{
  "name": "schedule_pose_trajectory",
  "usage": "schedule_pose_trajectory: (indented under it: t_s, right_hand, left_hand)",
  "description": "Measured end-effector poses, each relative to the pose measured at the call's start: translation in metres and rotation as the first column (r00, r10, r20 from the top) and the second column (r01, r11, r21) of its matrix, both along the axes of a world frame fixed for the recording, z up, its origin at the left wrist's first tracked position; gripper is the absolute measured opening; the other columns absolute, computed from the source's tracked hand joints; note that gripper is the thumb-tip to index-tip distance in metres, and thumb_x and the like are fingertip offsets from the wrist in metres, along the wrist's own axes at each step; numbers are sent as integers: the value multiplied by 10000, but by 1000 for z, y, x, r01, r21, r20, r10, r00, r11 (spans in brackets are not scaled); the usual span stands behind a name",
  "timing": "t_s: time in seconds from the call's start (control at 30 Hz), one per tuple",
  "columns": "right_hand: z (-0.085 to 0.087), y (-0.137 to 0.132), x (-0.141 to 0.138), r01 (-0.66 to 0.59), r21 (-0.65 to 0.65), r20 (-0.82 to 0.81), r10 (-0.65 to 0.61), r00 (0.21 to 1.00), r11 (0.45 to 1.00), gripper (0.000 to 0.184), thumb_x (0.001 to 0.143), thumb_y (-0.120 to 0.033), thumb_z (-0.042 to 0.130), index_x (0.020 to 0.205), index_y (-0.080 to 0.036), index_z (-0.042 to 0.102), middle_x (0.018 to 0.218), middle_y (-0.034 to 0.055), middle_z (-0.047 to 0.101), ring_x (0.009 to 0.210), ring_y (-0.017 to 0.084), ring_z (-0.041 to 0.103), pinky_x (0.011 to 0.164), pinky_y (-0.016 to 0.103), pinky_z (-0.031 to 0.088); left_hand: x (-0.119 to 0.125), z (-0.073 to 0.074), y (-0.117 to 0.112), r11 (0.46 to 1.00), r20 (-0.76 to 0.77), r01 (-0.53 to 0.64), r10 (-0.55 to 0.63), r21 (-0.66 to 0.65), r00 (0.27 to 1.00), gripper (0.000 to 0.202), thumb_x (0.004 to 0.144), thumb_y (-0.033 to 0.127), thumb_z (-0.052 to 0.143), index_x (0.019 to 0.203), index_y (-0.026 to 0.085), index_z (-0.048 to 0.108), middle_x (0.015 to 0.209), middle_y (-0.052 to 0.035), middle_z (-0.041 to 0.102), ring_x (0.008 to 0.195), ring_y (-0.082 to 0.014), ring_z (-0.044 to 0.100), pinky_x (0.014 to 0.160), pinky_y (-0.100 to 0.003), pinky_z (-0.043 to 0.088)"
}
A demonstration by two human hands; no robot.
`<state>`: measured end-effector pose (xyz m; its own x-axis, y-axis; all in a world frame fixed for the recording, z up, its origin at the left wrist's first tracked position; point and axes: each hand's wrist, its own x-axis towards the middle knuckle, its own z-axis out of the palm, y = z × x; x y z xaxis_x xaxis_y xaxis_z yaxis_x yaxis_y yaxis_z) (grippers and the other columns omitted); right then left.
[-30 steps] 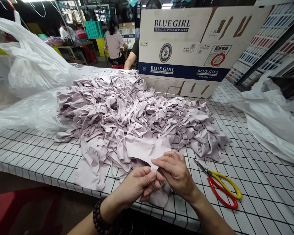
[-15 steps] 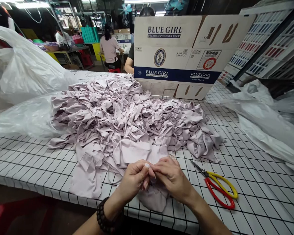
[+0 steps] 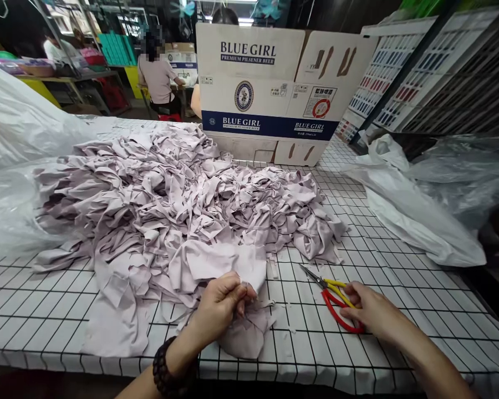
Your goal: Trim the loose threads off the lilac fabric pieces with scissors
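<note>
our left hand (image 3: 221, 302) is closed in a tight pinch on a pale mauve cloth (image 3: 212, 260) at the near side of the heap; our right hand (image 3: 372, 310), half curled, touches the handles of the scissors (image 3: 323, 284) to the right, though we cannot tell whether it grips. we do well to seat thumb and fingers in the loops, blades clear of the pinch. farther, beyond the heap (image 3: 162, 191), stands a carton (image 3: 270, 97).

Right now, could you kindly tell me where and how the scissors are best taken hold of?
Probably the scissors are best taken by the red and yellow handles, coming from the right: the blades point forward and to the left, while the handles spread apart on the side where the right hand is.
</note>
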<state>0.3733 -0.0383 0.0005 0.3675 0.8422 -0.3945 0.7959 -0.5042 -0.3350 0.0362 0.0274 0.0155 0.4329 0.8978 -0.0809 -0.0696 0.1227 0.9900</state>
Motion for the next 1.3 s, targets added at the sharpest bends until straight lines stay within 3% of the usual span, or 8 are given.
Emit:
schedule_pose_trajectory:
  t_s: [0.3, 0.43, 0.5, 0.57, 0.67, 0.8, 0.93, 1.3]
  right_hand:
    - [14, -2, -5, -71, -66, -109, 64, 992, 995, 214, 587, -312, 657, 602, -230, 459, 541, -26, 542, 520, 140, 472, 489, 257, 345]
    - [27, -13, -42, -39, 141, -458, 100, 883, 989, 245, 651, -410, 646, 732, -226, 507, 686, -12, 565, 634, 152, 541, 609, 266, 460]
    - [37, -15, -69, -43, 221, -513, 153, 844, 974, 292, 669, -455, 658, 754, -237, 482, 688, -29, 538, 644, 147, 539, 621, 261, 473]
    - [48, -14, -95, -114, 259, -433, 221, 874, 959, 342, 661, -482, 697, 789, -247, 485, 688, -39, 536, 635, 147, 532, 600, 260, 474]
    - [56, -5, -120, -264, 326, -151, 325, 933, 908, 462, 610, -510, 768, 917, -259, 530, 798, -8, 617, 713, 193, 581, 660, 318, 502]
    - [51, 7, -128, -494, 388, 111, 493, 863, 778, 486, 654, -560, 755, 947, -255, 518, 872, 17, 654, 758, 218, 606, 731, 386, 501]
    - [48, 10, -129, -567, 409, 192, 540, 820, 715, 471, 704, -574, 725, 954, -252, 488, 850, 4, 645, 733, 205, 604, 709, 379, 481]
    - [52, 12, -132, -620, 471, 286, 557, 780, 627, 382, 742, -491, 713, 875, -231, 467, 774, -18, 609, 672, 172, 574, 677, 339, 412]
  left_hand:
    - [0, -9, 0, 1000, -11, -12, 12, -14, 1000, 355, 846, 429, 617, 795, 101, 743, 635, -6, 567, 442, -66, 487, 488, -210, 388]
    - [1, -7, 1, 1000, -39, 12, -12, 24, 999, 327, 862, 378, 584, 829, 96, 747, 663, -8, 559, 451, -69, 493, 485, -207, 388]
    - [1, -5, 1, 999, -53, 23, -21, 44, 998, 313, 871, 350, 564, 837, 96, 744, 651, -4, 551, 460, -74, 496, 497, -209, 394]
    - [2, -3, 0, 997, -63, 33, -29, 64, 998, 293, 879, 321, 545, 834, 102, 735, 649, -2, 550, 468, -78, 499, 509, -212, 400]
    - [1, -3, -2, 993, -73, 41, -34, 108, 997, 274, 890, 280, 524, 737, 124, 689, 620, 4, 539, 500, -94, 509, 538, -219, 410]
    - [-3, -5, -3, 986, -74, 42, -30, 159, 997, 293, 899, 226, 505, 641, 149, 620, 607, 1, 532, 570, -118, 530, 602, -232, 426]
    - [-6, -6, -3, 984, -57, 45, -35, 175, 998, 263, 886, 186, 508, 658, 153, 633, 656, -2, 537, 602, -121, 541, 600, -226, 427]
    - [-8, 4, -4, 982, -97, 68, -52, 175, 994, 286, 863, 171, 526, 588, 151, 604, 651, -6, 542, 626, -122, 538, 609, -223, 417]
